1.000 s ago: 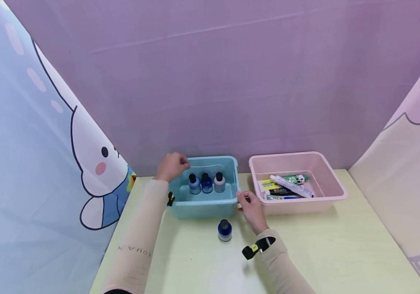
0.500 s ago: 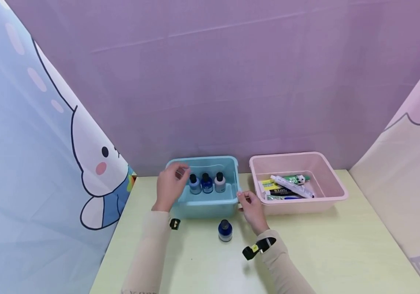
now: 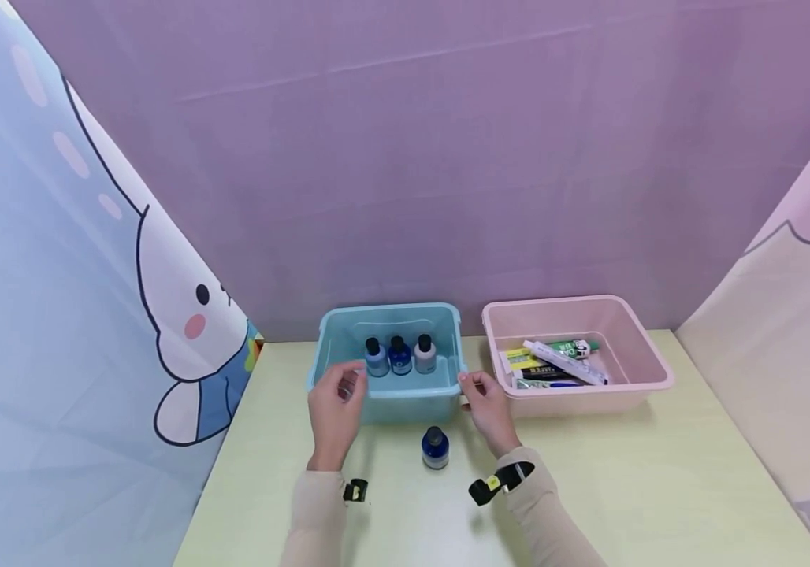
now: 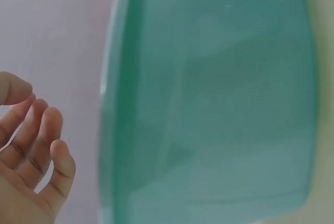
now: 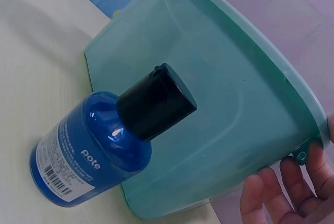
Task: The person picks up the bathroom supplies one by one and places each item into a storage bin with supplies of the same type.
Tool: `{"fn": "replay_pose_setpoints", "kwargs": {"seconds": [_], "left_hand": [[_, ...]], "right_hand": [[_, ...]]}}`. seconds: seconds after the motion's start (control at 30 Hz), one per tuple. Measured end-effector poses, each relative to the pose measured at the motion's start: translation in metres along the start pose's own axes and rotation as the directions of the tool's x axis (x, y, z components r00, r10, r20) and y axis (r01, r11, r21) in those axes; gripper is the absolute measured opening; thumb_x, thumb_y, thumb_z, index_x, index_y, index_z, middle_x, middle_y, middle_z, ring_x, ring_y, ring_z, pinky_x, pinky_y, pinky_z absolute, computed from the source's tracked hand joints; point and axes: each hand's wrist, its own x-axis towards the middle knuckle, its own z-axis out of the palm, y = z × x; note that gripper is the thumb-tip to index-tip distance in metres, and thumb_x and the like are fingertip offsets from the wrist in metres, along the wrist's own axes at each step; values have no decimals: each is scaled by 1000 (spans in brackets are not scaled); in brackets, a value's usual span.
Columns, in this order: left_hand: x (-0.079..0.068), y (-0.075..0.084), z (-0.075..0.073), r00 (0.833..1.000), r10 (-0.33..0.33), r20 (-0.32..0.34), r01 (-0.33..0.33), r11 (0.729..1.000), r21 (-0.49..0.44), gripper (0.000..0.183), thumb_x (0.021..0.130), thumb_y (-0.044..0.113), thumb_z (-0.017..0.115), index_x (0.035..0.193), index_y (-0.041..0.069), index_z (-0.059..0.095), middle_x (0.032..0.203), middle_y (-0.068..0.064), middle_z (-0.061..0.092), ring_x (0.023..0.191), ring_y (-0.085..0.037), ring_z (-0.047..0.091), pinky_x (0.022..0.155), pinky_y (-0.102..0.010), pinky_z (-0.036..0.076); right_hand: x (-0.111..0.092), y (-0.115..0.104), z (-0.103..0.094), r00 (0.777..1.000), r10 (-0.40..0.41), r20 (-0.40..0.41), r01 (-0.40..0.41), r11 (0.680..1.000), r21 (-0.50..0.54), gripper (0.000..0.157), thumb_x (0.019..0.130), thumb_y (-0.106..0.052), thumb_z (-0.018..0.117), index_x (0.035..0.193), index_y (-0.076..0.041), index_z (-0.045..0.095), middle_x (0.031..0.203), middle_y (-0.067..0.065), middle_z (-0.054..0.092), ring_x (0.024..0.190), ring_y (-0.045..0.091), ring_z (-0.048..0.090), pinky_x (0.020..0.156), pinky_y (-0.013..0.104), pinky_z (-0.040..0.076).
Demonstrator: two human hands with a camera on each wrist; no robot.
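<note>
My left hand (image 3: 336, 413) hovers at the front left of a light blue plastic basket (image 3: 412, 408), its fingers loosely curved with nothing between them. In the left wrist view, a gap separates those fingers (image 4: 32, 151) from the basket's rim. My right hand (image 3: 490, 413) grips the basket's front right corner, thumb and fingers at the rim. Upright inside the basket stand a light blue bottle (image 3: 377, 361), a dark blue bottle (image 3: 400, 360) and a pale pink bottle (image 3: 425, 358), all black-capped. Another dark blue bottle (image 5: 88, 151) with a black cap stands on the table before the basket.
A pink basket (image 3: 589, 400) stands to the right, holding several tubes (image 3: 564, 362) lying across each other. Both baskets sit near the back edge of the pale yellow table (image 3: 632, 488). A purple cloth (image 3: 447, 157) hangs behind, with printed cloths at both sides.
My left hand has come back from the basket's far left side toward its front left corner. My right hand, the baskets and the bottles have stayed in place.
</note>
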Motion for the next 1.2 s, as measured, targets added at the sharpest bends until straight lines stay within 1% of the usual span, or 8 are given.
{"fn": "replay_pose_setpoints", "kwargs": {"seconds": [0.13,0.23,0.43,0.6,0.77,0.87,0.97,1.2], "left_hand": [[-19,-5,8,1000,-4,-3,4,999,-40,9,92,5,72,100,9,74,81,-1,68,66,-7,58,59,-22,50],[-31,-7,16,999,-20,25,22,999,-47,8,92,5,73,97,11,74,81,1,68,67,-5,57,60,-22,51],[-54,-9,33,987,-65,150,77,994,-81,3,94,13,74,96,12,74,83,6,68,70,-5,59,62,-22,53],[-67,-8,45,950,-92,299,118,990,-71,9,91,21,78,98,17,74,87,7,67,74,-7,61,65,-22,53],[-75,-6,55,907,-108,408,116,993,4,20,88,29,81,105,19,75,93,4,68,79,-12,63,70,-23,54],[-79,-7,61,891,-109,441,94,994,56,24,88,32,81,108,22,75,97,5,67,82,-10,63,71,-22,54],[-82,-8,65,881,-115,460,79,992,96,26,87,34,82,109,25,75,100,8,66,83,-9,62,71,-20,52],[-89,-11,69,866,-132,483,65,986,152,31,86,35,83,114,23,75,102,7,65,81,-8,62,69,-20,50]], "right_hand": [[1,-1,0,1000,-8,-4,8,1000,-7,42,104,-47,56,113,-6,61,118,14,62,115,34,59,99,52,55],[0,-3,0,1000,-4,-6,4,1000,-7,41,104,-46,55,112,-6,61,117,13,62,116,35,58,100,52,54],[0,-3,0,1000,-15,-11,15,1000,-9,42,104,-46,56,111,-6,61,115,13,62,114,36,59,97,50,56],[0,-4,-1,999,-40,-17,39,999,-17,42,103,-46,57,110,-5,62,112,13,63,108,30,60,91,47,59],[1,-5,-1,999,-31,-9,31,1000,-6,40,104,-44,57,111,-5,62,112,12,63,105,25,60,95,51,57],[1,-4,-1,1000,-26,-7,26,1000,-12,40,104,-43,57,112,-5,62,114,12,63,107,26,60,95,49,57],[0,-5,-1,1000,-26,-8,26,1000,-13,41,104,-44,57,113,-4,62,114,13,64,110,29,60,93,46,57],[-2,-1,0,999,-34,-13,34,999,-8,40,104,-44,57,109,-4,62,112,13,64,113,35,59,94,49,57]]}}
